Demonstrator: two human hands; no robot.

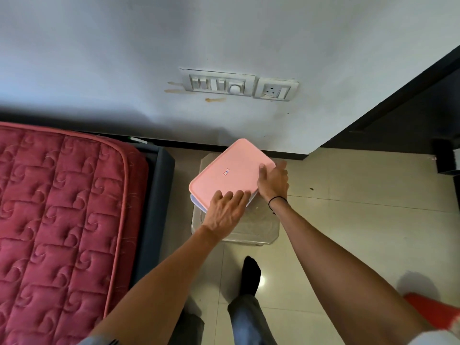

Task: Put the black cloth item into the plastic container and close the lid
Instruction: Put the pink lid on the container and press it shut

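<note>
A clear plastic container (pixel 258 232) stands on the tiled floor near the wall. Its pink lid (pixel 229 168) is held tilted above the container's far part, not seated on the rim. My left hand (pixel 225 210) grips the lid's near edge, fingers lying on top. My right hand (pixel 272 181) holds the lid's right edge. The inside of the container, where it shows through, looks empty. No black cloth item is visible apart from the black sock on my foot (pixel 251 273).
A bed with a red quilted mattress (pixel 59 215) and dark frame fills the left. A wall with a switch panel (pixel 239 85) rises behind the container. A dark door frame (pixel 398 108) is at right. An orange object (pixel 433 312) lies at lower right.
</note>
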